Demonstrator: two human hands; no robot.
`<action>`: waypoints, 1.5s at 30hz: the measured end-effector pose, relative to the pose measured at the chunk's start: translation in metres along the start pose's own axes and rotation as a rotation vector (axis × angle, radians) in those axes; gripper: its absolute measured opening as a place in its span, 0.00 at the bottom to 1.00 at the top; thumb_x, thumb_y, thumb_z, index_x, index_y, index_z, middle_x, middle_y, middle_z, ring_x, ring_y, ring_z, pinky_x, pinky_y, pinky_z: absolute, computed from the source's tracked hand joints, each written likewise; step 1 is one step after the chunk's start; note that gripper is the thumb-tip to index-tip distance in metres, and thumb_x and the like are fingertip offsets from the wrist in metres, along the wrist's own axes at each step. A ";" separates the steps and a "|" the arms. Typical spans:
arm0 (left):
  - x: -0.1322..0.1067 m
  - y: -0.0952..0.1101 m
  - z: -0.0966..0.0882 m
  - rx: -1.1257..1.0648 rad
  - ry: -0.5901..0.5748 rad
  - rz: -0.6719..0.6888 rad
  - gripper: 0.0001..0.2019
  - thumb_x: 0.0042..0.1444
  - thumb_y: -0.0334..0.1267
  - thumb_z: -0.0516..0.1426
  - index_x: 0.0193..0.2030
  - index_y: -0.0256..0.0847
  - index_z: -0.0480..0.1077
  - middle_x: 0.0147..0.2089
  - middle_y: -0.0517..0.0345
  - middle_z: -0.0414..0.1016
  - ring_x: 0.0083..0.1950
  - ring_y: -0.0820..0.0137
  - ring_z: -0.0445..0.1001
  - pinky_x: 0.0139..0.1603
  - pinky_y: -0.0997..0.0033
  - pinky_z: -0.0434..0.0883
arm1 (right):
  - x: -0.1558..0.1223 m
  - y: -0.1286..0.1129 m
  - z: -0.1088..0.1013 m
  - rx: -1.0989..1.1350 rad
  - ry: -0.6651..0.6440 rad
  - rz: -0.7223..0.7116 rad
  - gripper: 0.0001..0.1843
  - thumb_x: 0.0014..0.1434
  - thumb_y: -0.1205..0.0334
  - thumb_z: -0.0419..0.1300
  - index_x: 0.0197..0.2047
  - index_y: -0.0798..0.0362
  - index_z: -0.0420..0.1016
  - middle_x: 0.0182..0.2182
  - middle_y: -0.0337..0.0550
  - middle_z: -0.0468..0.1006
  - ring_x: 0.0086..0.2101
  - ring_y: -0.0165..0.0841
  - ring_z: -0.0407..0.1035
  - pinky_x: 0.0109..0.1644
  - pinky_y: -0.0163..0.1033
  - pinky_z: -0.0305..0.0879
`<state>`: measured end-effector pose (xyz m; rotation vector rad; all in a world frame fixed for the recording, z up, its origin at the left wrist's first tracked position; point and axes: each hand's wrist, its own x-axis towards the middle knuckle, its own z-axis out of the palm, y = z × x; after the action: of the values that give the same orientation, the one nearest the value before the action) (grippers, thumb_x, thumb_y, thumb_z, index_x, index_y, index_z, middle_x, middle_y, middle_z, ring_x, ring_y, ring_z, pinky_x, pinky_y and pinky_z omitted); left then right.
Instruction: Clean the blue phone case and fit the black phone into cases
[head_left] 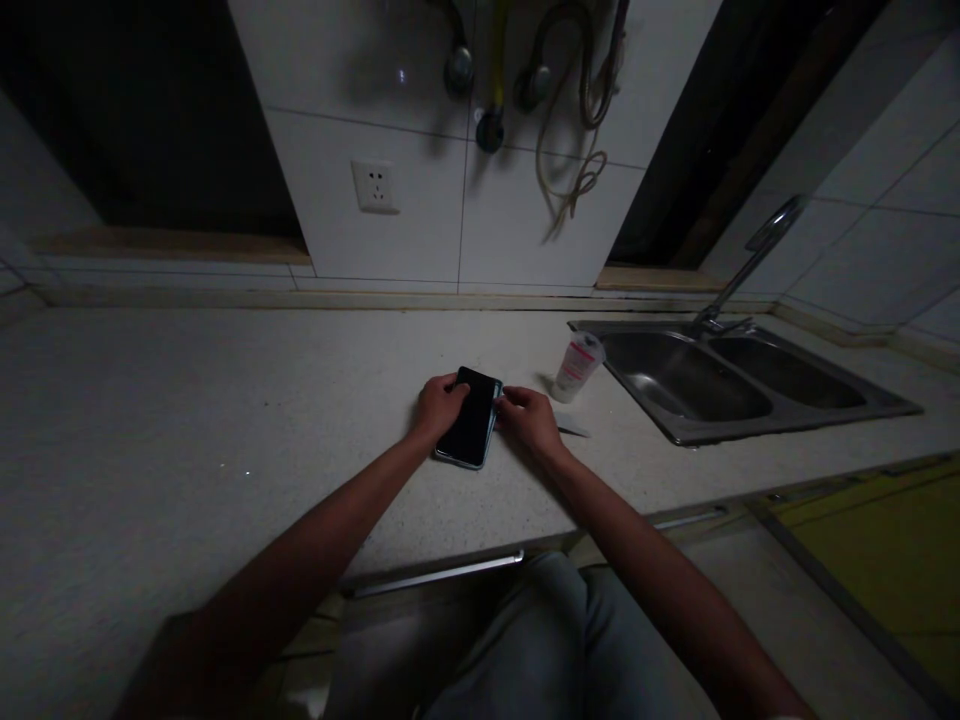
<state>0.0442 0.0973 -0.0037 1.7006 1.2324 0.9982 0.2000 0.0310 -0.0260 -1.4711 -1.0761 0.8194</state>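
Observation:
A black phone (471, 428) lies flat on the speckled counter (225, 420), screen dark. My left hand (440, 404) rests on the phone's left edge with fingers curled over its top corner. My right hand (529, 417) is at the phone's right edge, fingers pinched together against the side. Whether anything small sits between those fingertips is too dark to make out.
A small white bottle (577, 367) with a red label stands just right of my hands. Beyond it a double steel sink (739, 385) with a tap (750, 262). A thin flat object (574, 431) lies by my right wrist. A wall socket (375, 186) and hanging hoses (577, 110) are on the tiled wall.

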 end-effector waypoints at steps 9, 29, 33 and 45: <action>-0.006 -0.003 0.008 -0.270 -0.052 -0.020 0.23 0.58 0.39 0.59 0.60 0.41 0.73 0.49 0.51 0.81 0.44 0.63 0.78 0.44 0.69 0.72 | -0.004 -0.008 -0.002 0.360 -0.107 0.025 0.29 0.43 0.50 0.72 0.48 0.55 0.80 0.36 0.46 0.82 0.34 0.37 0.75 0.39 0.43 0.73; -0.001 0.003 0.006 -1.071 0.012 -0.392 0.09 0.49 0.31 0.68 0.34 0.33 0.72 0.34 0.49 0.79 0.34 0.68 0.78 0.42 0.67 0.75 | -0.029 -0.031 0.002 0.376 -0.323 0.255 0.69 0.40 0.60 0.78 0.75 0.48 0.37 0.62 0.61 0.67 0.43 0.44 0.77 0.34 0.48 0.80; 0.002 0.006 0.004 -1.112 0.048 -0.406 0.10 0.54 0.39 0.66 0.35 0.35 0.72 0.32 0.52 0.78 0.33 0.69 0.77 0.41 0.67 0.76 | -0.032 -0.031 0.004 0.138 -0.263 0.204 0.71 0.36 0.60 0.78 0.74 0.51 0.40 0.58 0.63 0.68 0.36 0.40 0.75 0.23 0.38 0.74; 0.002 0.002 0.004 -0.973 -0.011 -0.357 0.13 0.57 0.41 0.63 0.30 0.37 0.66 0.26 0.60 0.70 0.25 0.74 0.68 0.32 0.71 0.69 | -0.027 -0.021 0.004 0.084 -0.255 0.084 0.37 0.31 0.60 0.77 0.45 0.54 0.68 0.34 0.41 0.74 0.29 0.32 0.69 0.25 0.35 0.68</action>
<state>0.0493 0.0986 -0.0027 0.7003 0.7753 1.0959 0.1827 0.0075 -0.0075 -1.3735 -1.1582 1.1222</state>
